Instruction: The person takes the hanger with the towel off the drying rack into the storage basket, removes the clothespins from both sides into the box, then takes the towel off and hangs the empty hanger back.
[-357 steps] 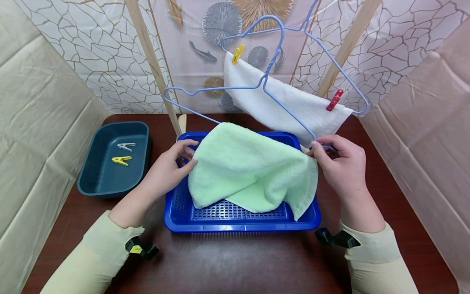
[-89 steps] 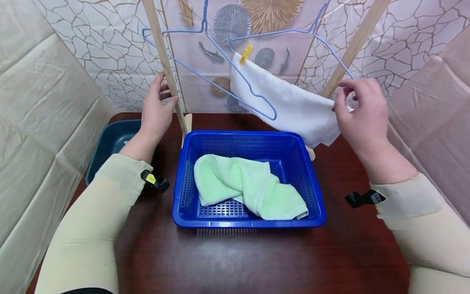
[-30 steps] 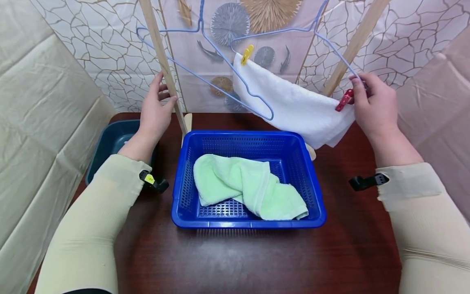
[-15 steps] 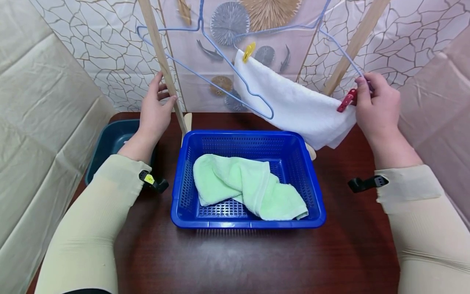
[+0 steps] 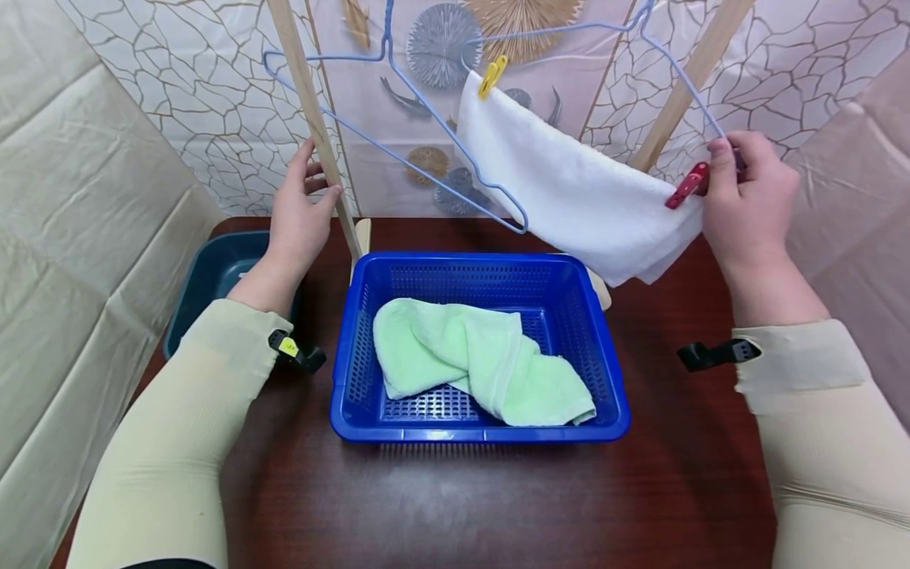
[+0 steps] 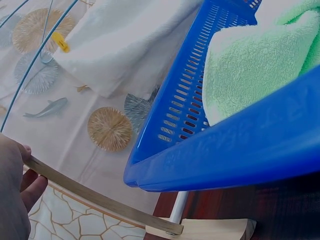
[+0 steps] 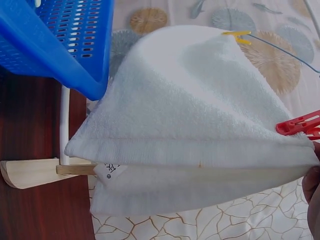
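Observation:
My right hand (image 5: 753,201) grips the lower right corner of a blue clothes hanger (image 5: 675,67), thumb on top. A white towel (image 5: 569,178) hangs from it, pinned by a yellow clothespin (image 5: 492,77) at the left and a red clothespin (image 5: 687,186) close to my fingers. In the right wrist view the white towel (image 7: 190,110) hangs folded double, its lower edges apart. My left hand (image 5: 302,209) holds a wooden post (image 5: 313,111) between thumb and fingers; the left wrist view also shows this post (image 6: 95,195). A bare blue hanger (image 5: 419,162) hangs beside that post.
A blue perforated basket (image 5: 479,435) stands mid-table with a crumpled light green towel (image 5: 483,356) inside. Behind my left forearm is a teal tub (image 5: 192,296), partly hidden. Another wooden post (image 5: 690,87) rises at the right. Fabric walls close in both sides.
The green towel went from under the front hanger into the basket, and that hanger now hangs at left. Lately my right hand pulled its hanger rightward and up, tilting the white towel along.

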`<act>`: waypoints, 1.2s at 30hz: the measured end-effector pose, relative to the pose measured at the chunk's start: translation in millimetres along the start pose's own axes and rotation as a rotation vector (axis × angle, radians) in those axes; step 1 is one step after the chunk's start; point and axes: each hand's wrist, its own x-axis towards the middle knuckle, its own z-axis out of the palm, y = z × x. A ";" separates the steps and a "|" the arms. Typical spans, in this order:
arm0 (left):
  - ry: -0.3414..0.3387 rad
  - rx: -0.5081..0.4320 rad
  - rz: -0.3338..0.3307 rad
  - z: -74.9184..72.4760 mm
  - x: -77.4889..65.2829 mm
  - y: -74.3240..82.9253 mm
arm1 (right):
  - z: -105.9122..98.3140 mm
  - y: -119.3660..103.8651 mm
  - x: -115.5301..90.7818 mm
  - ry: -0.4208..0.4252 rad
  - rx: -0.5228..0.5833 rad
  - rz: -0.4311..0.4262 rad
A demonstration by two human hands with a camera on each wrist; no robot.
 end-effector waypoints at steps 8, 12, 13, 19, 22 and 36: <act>0.005 0.009 -0.012 0.8 1.1 -1.5 | -14.2 -6.2 -3.4 0.008 0.070 0.044; 0.012 0.020 -0.003 1.5 1.2 -2.1 | -22.3 -15.3 -8.2 0.023 0.104 0.053; 0.014 0.023 0.001 1.7 1.2 -2.3 | -24.4 -18.3 -9.9 0.029 0.120 0.053; 0.028 0.043 0.022 2.1 0.7 -3.1 | -32.8 -18.7 -17.0 0.075 0.174 -0.040; 0.033 0.051 0.021 1.7 0.3 -3.3 | -35.7 -11.0 -19.4 0.092 0.179 -0.041; 0.031 0.032 0.011 -0.5 -3.9 -0.9 | -57.2 -4.2 -45.6 0.068 0.157 -0.098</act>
